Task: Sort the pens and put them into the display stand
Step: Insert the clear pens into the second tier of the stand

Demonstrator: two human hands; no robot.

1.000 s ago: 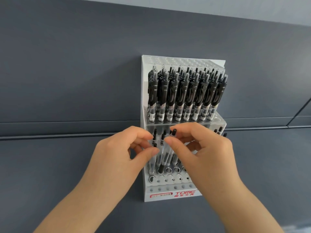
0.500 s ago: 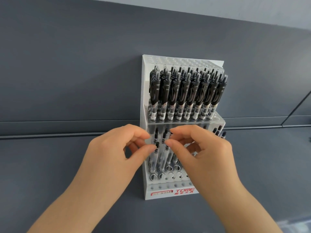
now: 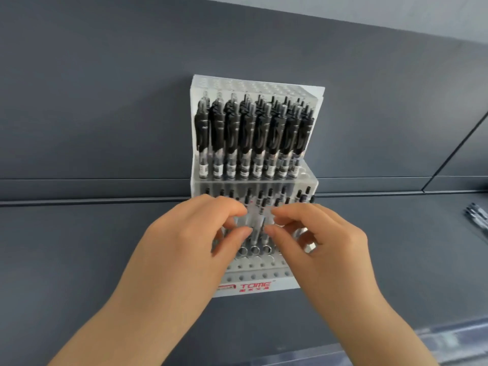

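Hidden: the hands cover most of the lower tier of the display stand point(image 3: 264, 287), so only the black caps and parts of the barrels of the clear pens point(image 3: 260, 207) there show between and above the fingers.
Blurred: the whole view is smeared, and the print on the pen labels cannot be read.
Cut off: a few loose pens point(image 3: 478, 215) lie at the right edge, only partly in view; a pale translucent object point(image 3: 396, 344) at the bottom right is too blurred to name.
Surface: a dark grey tabletop point(image 3: 79, 260) carries the stand; a grey panel point(image 3: 105, 101) rises behind it, with a seam running across.
Upper tier: black pens point(image 3: 253, 138) stand upright in close rows.
Left hand point(image 3: 184, 241): fingers curled, thumb and forefinger tips at the clear pens from the left; whether they pinch one I cannot tell.
Right hand point(image 3: 322, 241): fingers curled likewise, tips at the same pens from the right; grip unclear.
Stand and hands: the stand lies straight ahead, with both hands over its lower tier, close together.
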